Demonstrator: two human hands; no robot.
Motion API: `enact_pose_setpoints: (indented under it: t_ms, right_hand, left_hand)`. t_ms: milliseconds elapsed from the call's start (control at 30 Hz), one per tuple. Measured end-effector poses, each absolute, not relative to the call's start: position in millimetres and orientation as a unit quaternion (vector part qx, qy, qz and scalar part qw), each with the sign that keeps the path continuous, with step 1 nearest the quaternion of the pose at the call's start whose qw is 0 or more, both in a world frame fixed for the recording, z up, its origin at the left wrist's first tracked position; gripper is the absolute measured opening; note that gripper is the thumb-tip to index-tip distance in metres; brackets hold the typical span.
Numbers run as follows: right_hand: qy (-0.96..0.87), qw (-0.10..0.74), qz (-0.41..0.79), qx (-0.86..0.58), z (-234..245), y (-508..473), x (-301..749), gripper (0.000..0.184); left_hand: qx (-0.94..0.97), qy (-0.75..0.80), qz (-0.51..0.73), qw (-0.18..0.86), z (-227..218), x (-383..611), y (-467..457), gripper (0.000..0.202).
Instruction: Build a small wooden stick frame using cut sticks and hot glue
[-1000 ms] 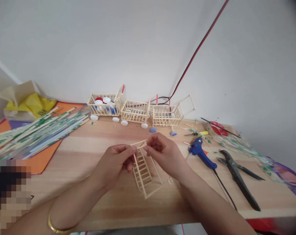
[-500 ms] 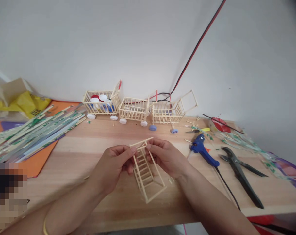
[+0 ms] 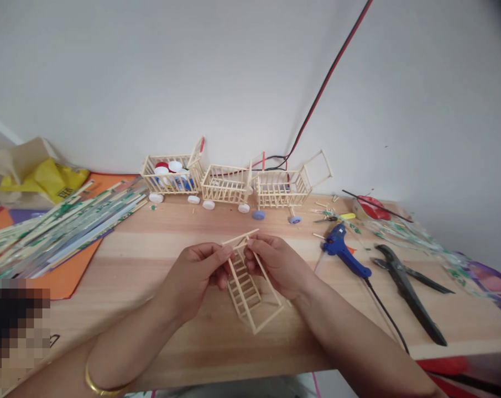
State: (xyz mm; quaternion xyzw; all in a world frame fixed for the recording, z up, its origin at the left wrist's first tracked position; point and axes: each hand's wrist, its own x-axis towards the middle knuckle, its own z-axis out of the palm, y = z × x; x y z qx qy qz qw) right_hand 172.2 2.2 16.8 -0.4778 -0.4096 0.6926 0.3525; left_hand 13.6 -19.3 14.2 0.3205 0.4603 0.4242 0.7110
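Observation:
Between my hands, above the table, is a small wooden stick frame (image 3: 245, 296), a box shape with a row of slats like ladder rungs and one open side. My left hand (image 3: 201, 271) pinches its far left corner between thumb and fingers. At the far right corner my right hand (image 3: 271, 260) is closed on the same frame, thumb on top near the far crosspiece. Behind it stand three finished-looking stick carts: one with white wheels and bottle caps inside (image 3: 170, 179), a smaller one (image 3: 225, 185), and one with blue wheels (image 3: 281, 190).
On the right lie a blue glue gun (image 3: 345, 254) with its cord and a black-handled cutter (image 3: 412, 296). Wrapped sticks (image 3: 68, 221) cover orange card on the left, beside a yellow bag (image 3: 51, 179). A red-black cable (image 3: 331, 74) runs up the wall.
The stick frame has swung slightly, its near end shifting right and up in the view. Both hands keep their hold, and the camera view has moved a little.

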Motion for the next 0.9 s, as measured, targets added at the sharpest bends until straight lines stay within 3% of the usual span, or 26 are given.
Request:
enact_pose_setpoints:
  t_ms: [500,900]
  right_hand:
    - [-0.328,0.374,0.735,-0.461,17.9,-0.2,167.6,0.025]
    - [-0.421,0.388,0.642,-0.510,11.1,-1.6,166.4,0.021]
  left_hand:
    - [0.316,0.469,0.422,0.709,14.4,14.0,-17.5,0.027]
    - [0.332,0.462,0.435,0.698,13.5,13.7,-19.1,0.029]
